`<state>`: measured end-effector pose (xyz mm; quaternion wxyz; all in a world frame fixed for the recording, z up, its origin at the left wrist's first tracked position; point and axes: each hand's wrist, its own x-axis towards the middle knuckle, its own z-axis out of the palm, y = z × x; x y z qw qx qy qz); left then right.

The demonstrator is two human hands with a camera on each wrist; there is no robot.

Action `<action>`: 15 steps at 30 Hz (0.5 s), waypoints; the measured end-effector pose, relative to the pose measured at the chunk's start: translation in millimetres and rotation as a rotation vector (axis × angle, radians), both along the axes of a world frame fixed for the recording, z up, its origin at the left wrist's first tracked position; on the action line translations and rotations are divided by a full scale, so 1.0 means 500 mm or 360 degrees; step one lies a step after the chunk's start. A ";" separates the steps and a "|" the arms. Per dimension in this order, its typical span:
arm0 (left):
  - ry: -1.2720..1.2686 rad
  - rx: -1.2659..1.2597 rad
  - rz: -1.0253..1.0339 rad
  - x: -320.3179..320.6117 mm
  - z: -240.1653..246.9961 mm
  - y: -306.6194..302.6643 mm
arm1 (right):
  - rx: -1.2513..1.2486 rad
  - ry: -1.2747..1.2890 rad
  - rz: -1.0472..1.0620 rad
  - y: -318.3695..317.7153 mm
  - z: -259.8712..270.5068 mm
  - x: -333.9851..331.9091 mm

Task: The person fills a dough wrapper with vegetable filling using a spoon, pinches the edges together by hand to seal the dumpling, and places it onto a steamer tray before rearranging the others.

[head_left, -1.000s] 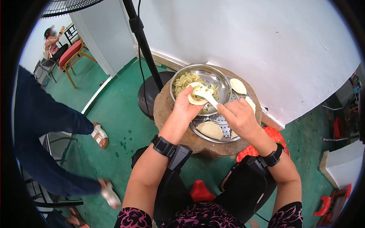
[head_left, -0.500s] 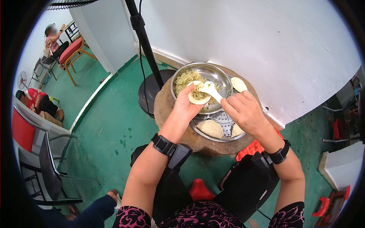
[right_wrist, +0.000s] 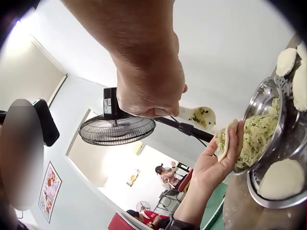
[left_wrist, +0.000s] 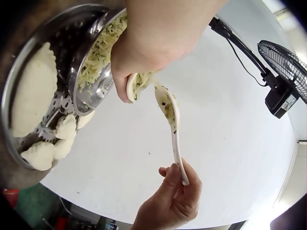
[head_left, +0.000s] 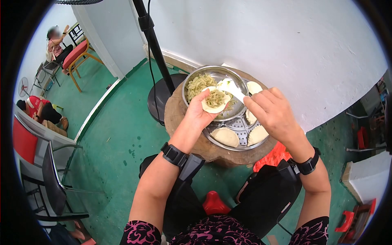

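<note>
In my left hand (head_left: pixel 198 111) I hold a round dough wrapper (head_left: pixel 212 109), thumb on its near side and fingers behind it. Shredded pale-green filling (head_left: pixel 215 98) is heaped on the wrapper. My right hand (head_left: pixel 272 115) pinches a white spoon (left_wrist: pixel 176 143) by the end of its handle. Bits of filling cling to the spoon's bowl, which is just beside the wrapper. Beneath both hands is a steel bowl (head_left: pixel 222 72) with more shredded filling (head_left: pixel 200 83) at its left. The bowl sits on a perforated steel tray (head_left: pixel 242 134) holding several folded dumplings (head_left: pixel 225 137).
Bowl and tray stand on a wooden stump (head_left: pixel 173 110) against a white wall (head_left: pixel 261 41). A black fan pole (head_left: pixel 157 49) rises at the back left. Red plastic (head_left: pixel 273 157) lies beside the stump. Two people and a red-backed chair (head_left: pixel 25 139) are at the left.
My right hand has moved right, drawing the spoon off the wrapper and exposing the filling there. The person in blue trousers has walked mostly out of view.
</note>
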<state>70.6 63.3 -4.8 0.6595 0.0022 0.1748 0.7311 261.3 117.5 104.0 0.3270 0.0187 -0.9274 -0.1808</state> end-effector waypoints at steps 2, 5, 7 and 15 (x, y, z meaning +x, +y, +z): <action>-0.0001 0.0001 0.0007 0.002 0.006 -0.002 | -0.0018 -0.0011 0.0018 -0.003 -0.001 -0.001; 0.0048 -0.0056 0.0048 0.005 0.011 -0.004 | -0.0205 0.0015 0.0034 -0.004 -0.027 -0.002; 0.0091 -0.0118 0.0067 0.007 0.011 -0.002 | -0.0215 -0.0027 0.0021 -0.002 -0.038 -0.004; 0.0018 -0.0115 0.0024 0.002 0.013 -0.009 | -0.0866 0.0376 -0.0113 0.005 -0.016 0.001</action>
